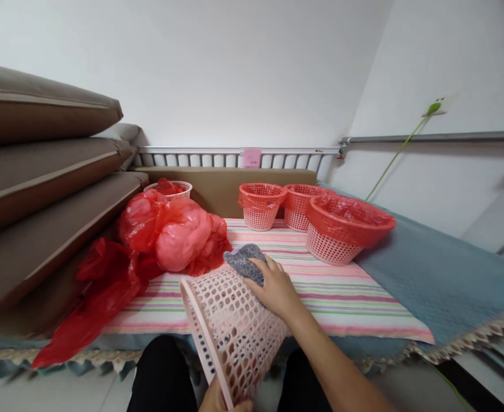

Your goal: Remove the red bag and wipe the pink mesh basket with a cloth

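Note:
A pale pink perforated plastic basket [245, 329] lies tilted on its side over my lap, its rim facing left and toward me. At the bottom edge of the view, my left hand [220, 399] grips that rim, partly cut off by the frame. My right hand [275, 286] presses a grey cloth [247, 260] against the basket's upper side, with the fingers curled over it. Just beyond the basket, a heap of red plastic bags [183, 234] rests on a striped cloth [321, 292].
Three baskets lined with red bags, a small one [260, 214], a middle one [297, 214] and a larger one [333, 243], stand at the back right. Behind the heap sits another basket [185, 190]. Brown cushions [50, 166] are stacked on the left; a green cord [400, 150] hangs from a socket.

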Available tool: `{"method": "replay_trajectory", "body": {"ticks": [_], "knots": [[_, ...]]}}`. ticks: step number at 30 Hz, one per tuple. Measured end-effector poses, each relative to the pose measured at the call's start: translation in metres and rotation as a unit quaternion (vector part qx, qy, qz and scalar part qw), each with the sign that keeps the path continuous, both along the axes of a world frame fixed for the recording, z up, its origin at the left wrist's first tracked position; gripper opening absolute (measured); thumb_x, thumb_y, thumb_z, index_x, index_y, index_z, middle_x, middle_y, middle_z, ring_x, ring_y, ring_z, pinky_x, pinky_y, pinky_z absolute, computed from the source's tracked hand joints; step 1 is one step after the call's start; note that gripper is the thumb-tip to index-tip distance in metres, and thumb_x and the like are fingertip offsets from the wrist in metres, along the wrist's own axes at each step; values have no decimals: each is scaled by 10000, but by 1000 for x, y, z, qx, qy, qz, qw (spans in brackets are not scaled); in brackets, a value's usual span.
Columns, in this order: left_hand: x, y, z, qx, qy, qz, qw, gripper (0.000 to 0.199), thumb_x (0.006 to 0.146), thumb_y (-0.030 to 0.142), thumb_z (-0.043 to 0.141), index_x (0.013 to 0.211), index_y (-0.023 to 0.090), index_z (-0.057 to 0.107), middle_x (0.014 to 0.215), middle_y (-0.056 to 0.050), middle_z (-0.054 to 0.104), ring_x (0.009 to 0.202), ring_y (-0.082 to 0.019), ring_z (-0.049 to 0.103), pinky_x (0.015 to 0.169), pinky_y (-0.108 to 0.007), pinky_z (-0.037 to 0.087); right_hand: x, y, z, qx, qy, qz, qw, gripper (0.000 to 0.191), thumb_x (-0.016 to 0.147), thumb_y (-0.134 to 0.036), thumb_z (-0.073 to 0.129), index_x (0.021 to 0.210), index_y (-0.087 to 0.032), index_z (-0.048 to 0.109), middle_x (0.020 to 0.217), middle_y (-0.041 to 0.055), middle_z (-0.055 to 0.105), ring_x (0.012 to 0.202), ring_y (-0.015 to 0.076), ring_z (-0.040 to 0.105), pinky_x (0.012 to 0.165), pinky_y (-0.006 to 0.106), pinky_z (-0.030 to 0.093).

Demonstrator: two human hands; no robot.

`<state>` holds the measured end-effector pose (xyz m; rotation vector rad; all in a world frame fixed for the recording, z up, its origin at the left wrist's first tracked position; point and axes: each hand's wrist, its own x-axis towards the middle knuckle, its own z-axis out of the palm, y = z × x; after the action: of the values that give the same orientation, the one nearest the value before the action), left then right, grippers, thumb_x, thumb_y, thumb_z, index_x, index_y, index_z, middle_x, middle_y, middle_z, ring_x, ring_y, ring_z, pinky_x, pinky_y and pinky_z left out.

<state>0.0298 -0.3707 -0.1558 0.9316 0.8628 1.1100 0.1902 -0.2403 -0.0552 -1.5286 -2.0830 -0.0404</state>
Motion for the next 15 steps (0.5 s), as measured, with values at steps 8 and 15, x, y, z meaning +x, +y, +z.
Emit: {"method": "replay_trajectory", "body": {"ticks": [8, 15], "knots": [[-4, 26, 53, -76, -137, 103, 982, 848, 565, 253, 795, 1328, 151, 441, 1220, -194, 629, 1155, -370, 558, 959, -481, 443, -1, 14, -8, 54, 27, -24, 998, 272, 823, -328, 579, 1067, -213, 610, 982, 78, 588, 954, 246, 521, 849, 360, 420], [-4, 25, 24, -65, -74, 161, 982, 591, 497, 191, 816, 1049, 122, 617, 891, -114, 743, 934, -344, 672, 853, -437, 516, -69, -49, 3, -11, 124, 109, 986, 242, 710, -243, 668, 946, -230, 615, 967, 49, 568, 950, 233, 514, 824, 346, 433]]}}
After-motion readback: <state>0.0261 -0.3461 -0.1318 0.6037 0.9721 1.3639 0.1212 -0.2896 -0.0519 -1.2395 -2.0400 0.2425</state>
